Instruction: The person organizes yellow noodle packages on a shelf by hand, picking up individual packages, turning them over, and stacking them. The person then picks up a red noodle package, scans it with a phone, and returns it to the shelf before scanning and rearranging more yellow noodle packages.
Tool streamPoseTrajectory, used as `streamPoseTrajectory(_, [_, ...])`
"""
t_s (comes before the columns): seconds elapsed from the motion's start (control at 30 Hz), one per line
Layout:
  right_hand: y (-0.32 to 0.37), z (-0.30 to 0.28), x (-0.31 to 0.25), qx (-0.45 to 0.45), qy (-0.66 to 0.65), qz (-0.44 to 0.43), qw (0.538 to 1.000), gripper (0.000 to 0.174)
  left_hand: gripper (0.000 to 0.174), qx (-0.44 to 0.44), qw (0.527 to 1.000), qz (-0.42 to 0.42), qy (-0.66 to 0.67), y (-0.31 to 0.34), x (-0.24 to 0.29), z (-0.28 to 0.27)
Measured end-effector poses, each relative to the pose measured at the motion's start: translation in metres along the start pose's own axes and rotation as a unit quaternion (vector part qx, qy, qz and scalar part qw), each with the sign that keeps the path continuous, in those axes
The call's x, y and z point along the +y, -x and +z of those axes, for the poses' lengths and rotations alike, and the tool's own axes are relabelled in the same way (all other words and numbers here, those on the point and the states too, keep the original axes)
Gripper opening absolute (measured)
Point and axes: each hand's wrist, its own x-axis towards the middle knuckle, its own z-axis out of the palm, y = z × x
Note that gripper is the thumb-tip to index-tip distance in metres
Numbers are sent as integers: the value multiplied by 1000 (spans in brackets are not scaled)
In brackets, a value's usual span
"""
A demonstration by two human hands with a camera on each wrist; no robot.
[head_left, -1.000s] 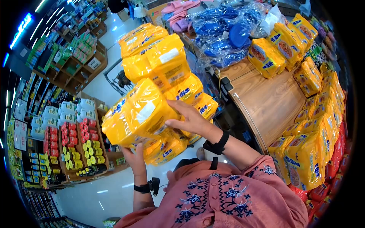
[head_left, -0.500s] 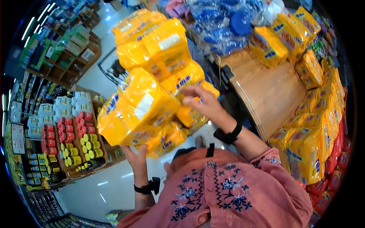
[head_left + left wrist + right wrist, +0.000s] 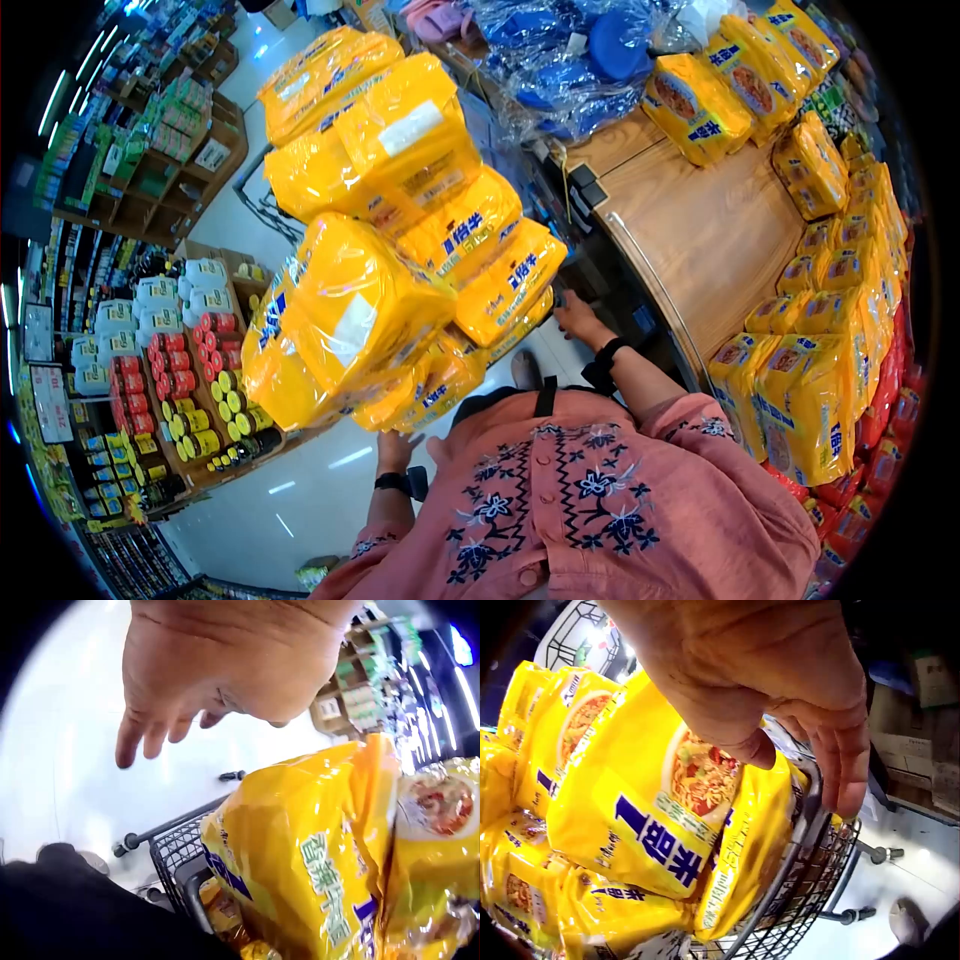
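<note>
Yellow multipacks of instant noodles [image 3: 350,310] are piled high in a wire shopping cart [image 3: 810,862]. My left hand [image 3: 232,660] hangs beside the pile, its fingers loosely extended and holding nothing; in the head view the left hand [image 3: 397,452] shows just below the front pack. At the pile's other side is my right hand [image 3: 580,318], by the cart's edge. In the right wrist view the right hand [image 3: 757,682] is over the cart's dark rim, thumb on the pack side and loosely bent fingers on the outer side, with a gap between them.
A wooden display table [image 3: 700,250] on the right bears more noodle packs [image 3: 800,400]. Blue plastic-wrapped goods [image 3: 570,60] lie behind it. Shelves of jars [image 3: 190,410] stand at left, beyond the white floor [image 3: 330,500].
Both hands have let go of the front noodle pack. The right hand moved down and right to the cart's edge, and the left dropped below the pack. The head view shifted slightly.
</note>
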Motion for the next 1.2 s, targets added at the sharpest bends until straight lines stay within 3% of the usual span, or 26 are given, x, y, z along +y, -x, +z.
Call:
streamPoseTrajectory(0.07, [-9, 5, 7, -24, 1, 6, 1000, 61, 57, -55, 951, 154, -264, -8, 0, 3])
streamPoseTrajectory(0.13, [-17, 9, 9, -25, -22, 2, 999, 62, 54, -20, 871, 225, -435, -30, -5, 7])
streamPoseTrajectory(0.2, [-4, 8, -8, 7, -22, 11, 1000, 62, 53, -11, 923, 203, -327, -69, -67, -14])
streamPoseTrajectory(0.27, [0, 9, -12, 32, -27, 20, 999, 61, 54, -11, 881, 215, -422, -78, -71, -22])
streamPoseTrajectory(0.3, [-2, 9, -12, 27, -28, 18, 999, 60, 55, -14, 793, 234, -563, -68, -58, -22])
streamPoseTrajectory(0.4, [-8, 5, -12, -14, -47, 10, 999, 48, 56, -47, 760, 194, -619, -57, -37, -20])
streamPoseTrajectory(0.5, [-8, 5, -17, -14, -69, 17, 997, 35, 56, -66, 774, 173, -606, -60, -29, -25])
streamPoseTrajectory(0.73, [-17, 7, -24, -8, -87, -3, 996, 32, 56, -71, 813, 178, -549, -78, -37, -45])
streamPoseTrajectory(0.87, [-32, 10, -28, -20, -65, 6, 998, 40, 56, -58, 870, 228, -433, -115, -54, -59])
streamPoseTrajectory(0.93, [-35, 10, -33, -25, -71, -2, 997, 40, 57, -61, 915, 244, -314, -141, -60, -63])
streamPoseTrajectory(1.03, [-37, 12, -47, -23, -71, -3, 997, 39, 59, -62, 984, 158, -55, -140, -11, -41])
streamPoseTrajectory(1.07, [-40, 14, -50, -21, -72, -1, 997, 39, 60, -47, 975, 33, 217, -138, 6, -35])
streamPoseTrajectory(1.1, [-44, 15, -51, -20, -74, 0, 997, 39, 60, -28, 878, -95, 469, -132, 24, -27])
streamPoseTrajectory(1.13, [-51, 19, -49, -22, -74, -9, 997, 41, 62, -67, 883, -90, 455, -143, 19, -39])
streamPoseTrajectory(1.17, [-51, 19, -54, -21, -75, -5, 997, 42, 63, -101, 973, 44, 202, -165, 8, -54])
streamPoseTrajectory(1.2, [-51, 19, -59, -21, -76, 1, 997, 44, 64, -126, 974, 173, -70, -173, 15, -54])
